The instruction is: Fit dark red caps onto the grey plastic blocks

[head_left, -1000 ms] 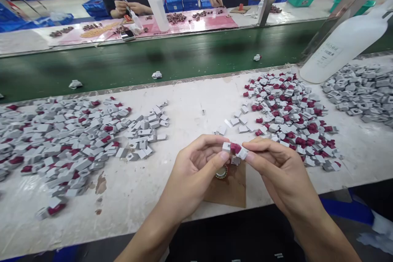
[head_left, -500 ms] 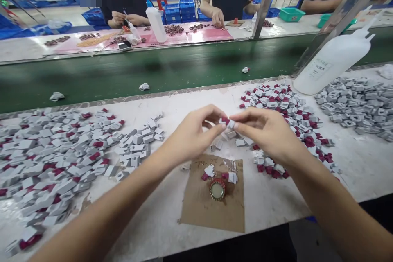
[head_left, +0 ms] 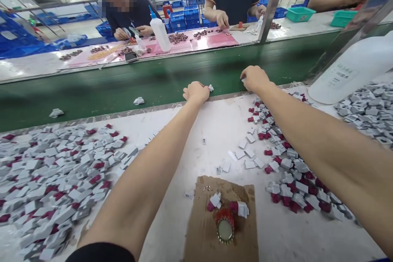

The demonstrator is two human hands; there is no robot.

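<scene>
Nearest, on the scuffed white tabletop [head_left: 168,211] below both grips, lies a ragged sheet of brown cardboard [head_left: 196,233], matte and stained. It bears a red cap [head_left: 225,229] with a crimped rim and pale round face, plus two stubby, angular parts [head_left: 216,200] [head_left: 242,209] in grey and dark red.

Nearer than the left grip and to its left spreads the left pile [head_left: 52,184], boxy grey pieces mixed with dark red ones; the right pile [head_left: 294,196], similarly mixed, lies below the right grip. Right of that grip stand a smooth, translucent bottle [head_left: 344,73] and a plain grey pile [head_left: 365,108].

Farther out, the left grip [head_left: 196,92] has a small part [head_left: 211,88] at its fingertips, at the belt's near edge. The right grip [head_left: 254,78] is curled over another part [head_left: 243,79], mostly hidden. I cannot tell whether either is clamped or merely touching. The step seems to be handling parts at the smooth green belt [head_left: 104,94]; the next move appears to call for a light, steady pinch.

Beyond both grips is a glossy pink sheet [head_left: 219,41].
</scene>
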